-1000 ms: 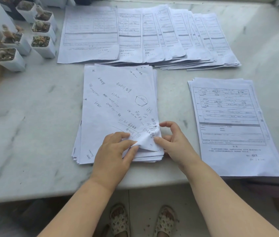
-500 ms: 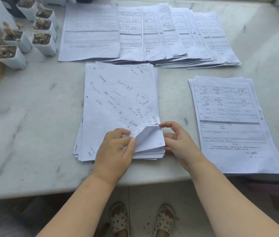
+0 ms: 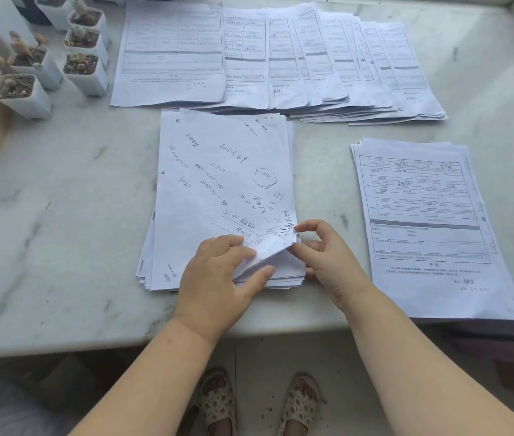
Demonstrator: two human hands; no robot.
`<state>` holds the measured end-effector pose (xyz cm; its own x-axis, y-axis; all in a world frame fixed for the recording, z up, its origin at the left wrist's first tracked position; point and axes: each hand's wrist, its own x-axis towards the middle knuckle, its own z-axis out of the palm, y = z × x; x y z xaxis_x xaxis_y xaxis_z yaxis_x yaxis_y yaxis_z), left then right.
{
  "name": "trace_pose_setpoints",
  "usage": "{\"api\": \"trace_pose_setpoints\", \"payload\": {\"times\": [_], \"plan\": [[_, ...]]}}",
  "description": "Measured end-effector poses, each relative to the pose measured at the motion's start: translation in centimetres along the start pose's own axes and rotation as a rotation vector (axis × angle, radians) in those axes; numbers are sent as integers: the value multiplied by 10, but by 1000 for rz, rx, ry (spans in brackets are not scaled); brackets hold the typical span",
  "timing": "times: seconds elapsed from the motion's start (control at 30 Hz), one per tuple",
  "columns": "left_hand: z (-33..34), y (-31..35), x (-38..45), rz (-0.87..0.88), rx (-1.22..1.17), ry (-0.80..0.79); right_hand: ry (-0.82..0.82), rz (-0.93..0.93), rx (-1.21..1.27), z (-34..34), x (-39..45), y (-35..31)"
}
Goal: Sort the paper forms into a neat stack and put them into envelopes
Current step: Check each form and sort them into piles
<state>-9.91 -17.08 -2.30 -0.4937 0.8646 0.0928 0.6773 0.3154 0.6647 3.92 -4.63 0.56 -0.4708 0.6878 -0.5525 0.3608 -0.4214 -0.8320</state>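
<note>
At surface's near edge, left hand point(image 3: 218, 272) & right hand point(image 3: 325, 256) pinch centre stack point(image 3: 218, 190)'s lifted corner; far-left corner: white pots point(image 3: 84, 73) w/ soil, succulents.

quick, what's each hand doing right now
Left hand: grips the lifted corner of the top sheet.
Right hand: pinches the same sheet's edge, thumb and forefinger.

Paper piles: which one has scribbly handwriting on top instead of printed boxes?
The middle pile, the one both hands are lifting a corner of. The fanned pile at the back and the right pile show printed forms.
</note>
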Motion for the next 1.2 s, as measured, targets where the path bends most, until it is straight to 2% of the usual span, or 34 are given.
{"api": "trace_pose_setpoints", "payload": {"times": [0.1, 0.17, 0.23, 0.33, 0.4, 0.47, 0.53, 0.57, 0.63, 0.73, 0.8, 0.93, 1.03, 1.13, 1.2], "plan": [[-4, -1, 4, -51, -46, -18, 61, 10, -28, 2, -2, 1], [-7, -3, 8, -123, -108, -49, 216, -81, -161, 2, -5, -4], [-8, -7, 8, -126, -150, -83, 311, -82, -300, 1, -4, -19], [-13, -8, 0, -46, -153, -164, 130, 282, -236, 6, 5, -49], [-18, -6, -4, -21, -125, -243, 22, 399, -371, 14, 13, -52], [-30, -1, -3, -27, -145, -274, 46, 288, -644, 21, 18, -48], [-47, 8, 8, 53, -169, -188, 119, 129, -762, 20, 14, -48], [-57, 16, 17, 127, -157, -113, 148, 71, -731, 16, 9, -54], [-74, 36, 42, 253, -131, 38, 193, 47, -514, -3, 3, -70], [-88, 79, 83, 347, -126, 196, 176, 79, -82, -54, 2, -93], [-83, 108, 109, 377, -122, 234, 195, 96, 200, -98, 6, -111], [-37, 155, 159, 376, -95, 178, 436, -14, 542, -212, 42, -140], [23, 181, 197, 289, 9, 36, 693, -102, 436, -312, 75, -154], [97, 210, 239, 184, 165, -120, 841, -126, 11, -403, 107, -154], [144, 232, 272, 119, 285, -235, 852, -73, -268, -446, 128, -153]]}}
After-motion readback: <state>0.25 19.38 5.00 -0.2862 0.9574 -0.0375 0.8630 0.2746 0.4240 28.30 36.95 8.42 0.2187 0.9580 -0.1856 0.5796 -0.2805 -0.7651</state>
